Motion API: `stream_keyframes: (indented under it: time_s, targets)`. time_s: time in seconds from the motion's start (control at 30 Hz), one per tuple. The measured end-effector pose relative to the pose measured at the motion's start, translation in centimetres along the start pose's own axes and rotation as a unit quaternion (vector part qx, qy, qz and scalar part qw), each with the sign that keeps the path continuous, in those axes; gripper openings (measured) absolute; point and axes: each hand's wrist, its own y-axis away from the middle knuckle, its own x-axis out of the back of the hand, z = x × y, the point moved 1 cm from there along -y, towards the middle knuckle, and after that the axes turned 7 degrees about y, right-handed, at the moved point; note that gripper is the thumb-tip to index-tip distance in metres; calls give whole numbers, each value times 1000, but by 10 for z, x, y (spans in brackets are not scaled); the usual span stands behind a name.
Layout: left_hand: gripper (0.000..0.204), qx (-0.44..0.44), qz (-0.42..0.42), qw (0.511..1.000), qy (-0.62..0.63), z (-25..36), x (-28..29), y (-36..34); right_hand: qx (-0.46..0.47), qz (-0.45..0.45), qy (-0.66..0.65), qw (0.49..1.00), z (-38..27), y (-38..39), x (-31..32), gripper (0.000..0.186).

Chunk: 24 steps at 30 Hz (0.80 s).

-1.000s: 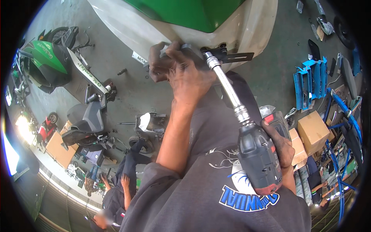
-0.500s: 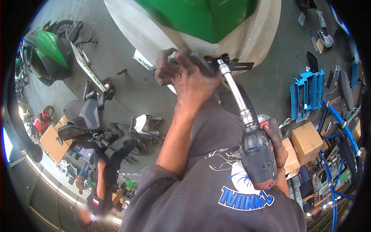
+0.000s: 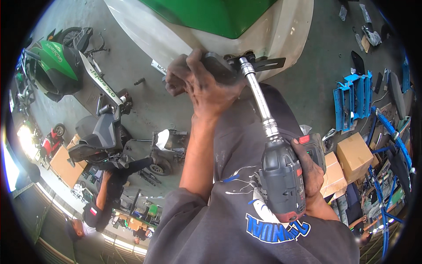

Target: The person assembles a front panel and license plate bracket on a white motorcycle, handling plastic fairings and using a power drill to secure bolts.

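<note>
My right hand [image 3: 311, 176] is wrapped around the grip of a black and red cordless impact wrench [image 3: 283, 176]. A long chrome socket extension [image 3: 258, 94] runs up from its nose. The socket end meets a fastener at a black slotted bracket [image 3: 269, 64] under the edge of a green and white motorcycle body panel [image 3: 259, 48]. My left hand [image 3: 204, 88] is closed, its fingers curled about a dark rounded black part [image 3: 220, 66] beside that bracket. Its palm side and the fastener's head are hidden.
On the left stand a green scooter [image 3: 57, 61] and a partly stripped motorcycle [image 3: 99, 136], with a co-worker [image 3: 94, 207] bending close by. To the right are a blue metal frame [image 3: 354, 101], cardboard boxes [image 3: 354, 156] and blue racking [image 3: 391, 132].
The whole view has shifted slightly. Both hands keep their holds, and the socket stays at the bracket. The co-worker on the left has changed posture.
</note>
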Motion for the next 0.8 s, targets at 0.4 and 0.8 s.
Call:
stream_keyframes:
  time_s: [0.4, 0.8]
  targets:
    - [90, 54, -92, 973, 203, -15, 5, -19, -9, 13, -9, 1000, -5, 0, -8, 67]
    - [82, -73, -178, 975, 111, -28, 27, -24, -38, 36, -1, 999, -11, 5, -11, 63]
